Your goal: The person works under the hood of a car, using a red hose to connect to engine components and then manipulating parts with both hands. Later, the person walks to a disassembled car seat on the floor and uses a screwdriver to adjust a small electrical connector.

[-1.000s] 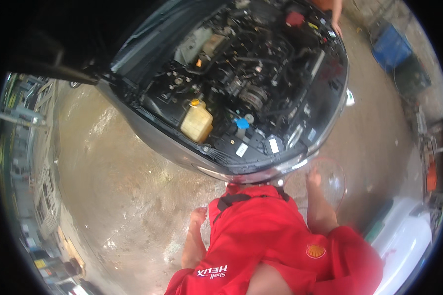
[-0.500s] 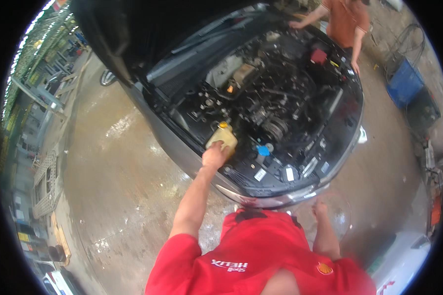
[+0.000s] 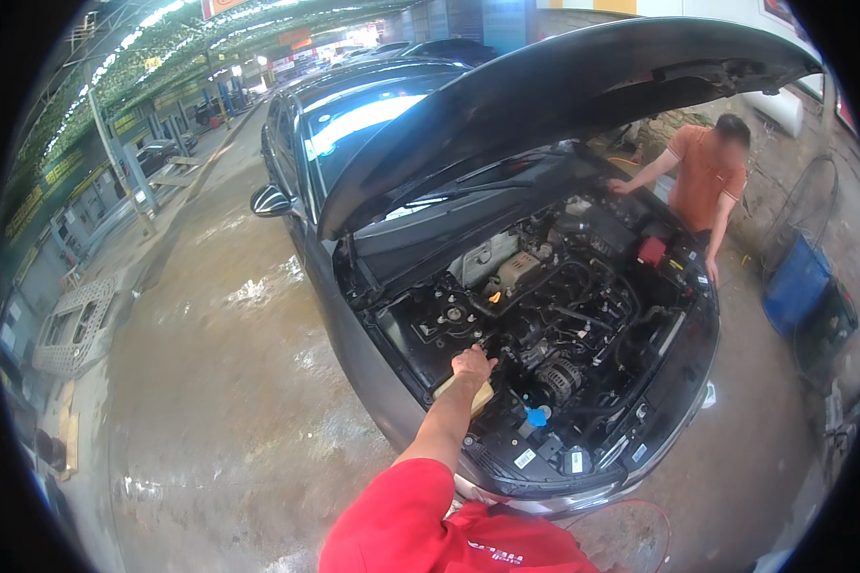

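My left hand (image 3: 472, 365) reaches into the engine bay (image 3: 573, 325) of a dark car, its fingers bent down at the top of the translucent yellowish reservoir (image 3: 480, 399); what they grip is hidden beneath them. My forearm crosses the left front corner, covering part of that reservoir. A blue cap (image 3: 536, 417) sits to the right of it, and an alternator (image 3: 559, 379) lies just above that cap. The raised hood (image 3: 564, 95) spans the top of the bay. My right hand is out of view.
Across the car a person in an orange shirt (image 3: 698, 181) rests both hands on its edge. At right stand a blue container (image 3: 793, 291) and a dark bin (image 3: 822, 339). A grid panel (image 3: 76, 325) lies at left on the wet floor (image 3: 210, 382). A red hose (image 3: 664, 520) loops below the bumper.
My view has tilted up, showing the hood, windshield and workshop. My left hand rose from my side onto the reservoir, then moved farther forward. My right hand has left the view.
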The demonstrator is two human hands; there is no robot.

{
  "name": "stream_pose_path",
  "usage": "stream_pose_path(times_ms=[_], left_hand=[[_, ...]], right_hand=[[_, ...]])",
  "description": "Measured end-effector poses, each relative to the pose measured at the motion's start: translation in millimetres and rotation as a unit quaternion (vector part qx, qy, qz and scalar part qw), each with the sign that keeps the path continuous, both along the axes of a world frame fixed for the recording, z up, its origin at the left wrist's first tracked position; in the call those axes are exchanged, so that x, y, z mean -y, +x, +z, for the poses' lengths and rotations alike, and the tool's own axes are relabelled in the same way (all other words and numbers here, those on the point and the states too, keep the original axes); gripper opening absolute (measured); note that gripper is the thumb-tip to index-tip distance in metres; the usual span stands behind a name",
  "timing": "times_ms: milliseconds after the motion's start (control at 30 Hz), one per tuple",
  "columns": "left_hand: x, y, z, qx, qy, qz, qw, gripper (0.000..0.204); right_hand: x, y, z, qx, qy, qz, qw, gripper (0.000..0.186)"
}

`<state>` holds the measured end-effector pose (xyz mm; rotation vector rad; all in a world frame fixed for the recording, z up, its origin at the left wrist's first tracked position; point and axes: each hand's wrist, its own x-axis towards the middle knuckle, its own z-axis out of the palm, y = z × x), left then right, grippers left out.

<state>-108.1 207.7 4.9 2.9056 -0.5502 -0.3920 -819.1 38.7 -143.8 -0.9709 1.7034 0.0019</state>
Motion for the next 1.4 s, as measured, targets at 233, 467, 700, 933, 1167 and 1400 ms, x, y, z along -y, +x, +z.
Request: stream_pose_path(times_ms=[233, 467, 700, 933, 1167, 1400], left_hand=[[2.9, 7.4, -22.7, 0.004, 0.035, -0.019, 0.999, 0.066], [3.2, 3.7, -38.6, 0.013, -0.034, 0.047, 0.998, 0.056], [3.3, -2.5, -48.0, 0.028, -0.097, 0.095, 0.99, 0.056], [-5.0, -1.9, -37.4, 0.013, -0.083, 0.039, 0.996, 0.055], [-17.2, -0.1, -20.5, 0.016, -0.06, -0.053, 0.997, 0.046], [-22.0, 3.2, -18.0, 0.006, -0.05, -0.091, 0.995, 0.047]], right_hand=[[-11.2, 29.8, 17.8, 0.01, 0.007, 0.009, 1.0, 0.037], [-4.4, 55.6, 12.8, 0.025, 0.007, 0.027, 0.999, 0.035], [-0.9, 61.7, 9.9, 0.019, 0.015, 0.041, 0.999, 0.034], [-4.6, 55.5, 4.8, 0.01, 0.026, 0.042, 0.999, 0.033], [-7.4, 54.3, 1.8, 0.012, 0.032, 0.047, 0.998, 0.032], [-11.1, 54.1, 2.2, 0.015, 0.035, 0.052, 0.998, 0.031]])
